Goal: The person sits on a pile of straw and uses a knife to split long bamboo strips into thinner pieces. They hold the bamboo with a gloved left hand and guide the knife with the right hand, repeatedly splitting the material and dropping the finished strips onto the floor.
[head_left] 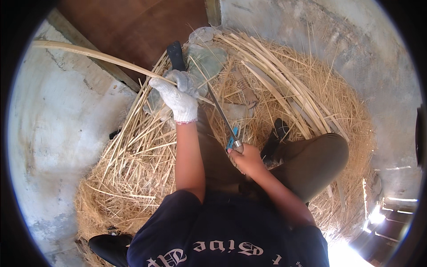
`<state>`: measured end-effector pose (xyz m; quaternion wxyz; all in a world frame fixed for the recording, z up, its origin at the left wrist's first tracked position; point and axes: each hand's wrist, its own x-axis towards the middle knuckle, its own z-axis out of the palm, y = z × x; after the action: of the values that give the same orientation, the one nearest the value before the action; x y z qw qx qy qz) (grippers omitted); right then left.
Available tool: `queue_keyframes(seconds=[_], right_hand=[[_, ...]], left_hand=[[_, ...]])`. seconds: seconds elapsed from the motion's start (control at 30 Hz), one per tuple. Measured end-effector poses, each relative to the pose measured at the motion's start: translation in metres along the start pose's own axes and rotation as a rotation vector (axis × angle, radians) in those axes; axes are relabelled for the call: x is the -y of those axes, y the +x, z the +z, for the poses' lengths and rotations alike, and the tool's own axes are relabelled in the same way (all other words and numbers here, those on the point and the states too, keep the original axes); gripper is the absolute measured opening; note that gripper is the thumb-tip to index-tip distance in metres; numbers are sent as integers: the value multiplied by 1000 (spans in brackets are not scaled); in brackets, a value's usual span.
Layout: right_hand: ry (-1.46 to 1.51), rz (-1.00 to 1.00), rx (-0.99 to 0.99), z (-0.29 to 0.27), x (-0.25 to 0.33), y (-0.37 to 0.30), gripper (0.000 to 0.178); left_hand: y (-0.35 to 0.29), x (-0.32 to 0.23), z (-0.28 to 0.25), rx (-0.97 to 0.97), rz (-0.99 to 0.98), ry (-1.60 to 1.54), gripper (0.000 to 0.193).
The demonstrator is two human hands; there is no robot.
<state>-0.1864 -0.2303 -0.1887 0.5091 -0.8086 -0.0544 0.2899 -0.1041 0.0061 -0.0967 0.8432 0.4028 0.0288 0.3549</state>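
Observation:
My left hand [179, 100], in a white knitted glove with a grey palm side, is closed around a long, pale bamboo strip [102, 56]. The strip arches far out to the left, and its short end pokes out to the right of the glove. Bare, my right hand [249, 161] grips a knife [218, 103] by its handle, which is mostly hidden in the fingers. The long, narrow blade points up and to the left, its tip close to the strip's short end. A small light-blue object [232, 137] lies beside the blade near the handle; its kind is unclear.
Thin split strips [138, 133] lie heaped on the left over curly shavings [133, 196]. A bundle of wider strips [284, 84] curves along the right, by my bent knee [322, 155]. Pale walls [53, 115] stand on both sides, with a brown panel [129, 26] ahead.

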Motion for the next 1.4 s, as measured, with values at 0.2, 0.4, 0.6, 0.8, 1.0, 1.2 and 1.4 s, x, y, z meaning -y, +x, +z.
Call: queue_keyframes(seconds=[0.2,0.4,0.6,0.8,1.0,1.2,1.4], right_hand=[[-69,-283,-194,10,-12,4,30],[-149,-176,-43,5,10,-3,35],[-172,-272,-80,6,7,-2,32],[-201,-180,-87,0,0,4,30],[-145,-237,-44,5,-4,11,32],[-233,-269,-79,4,4,4,29],[-281,-268,-95,9,-18,16,31]], left_hand=[[15,-7,-23,73,94,-18,84],[27,-17,-56,10,154,-95,87],[27,-16,-55,52,146,-77,87],[23,-19,-50,-183,167,-124,83],[25,-18,-55,-79,185,-83,84],[28,-18,-67,21,193,-122,86],[24,-17,-51,-84,196,-121,86]])
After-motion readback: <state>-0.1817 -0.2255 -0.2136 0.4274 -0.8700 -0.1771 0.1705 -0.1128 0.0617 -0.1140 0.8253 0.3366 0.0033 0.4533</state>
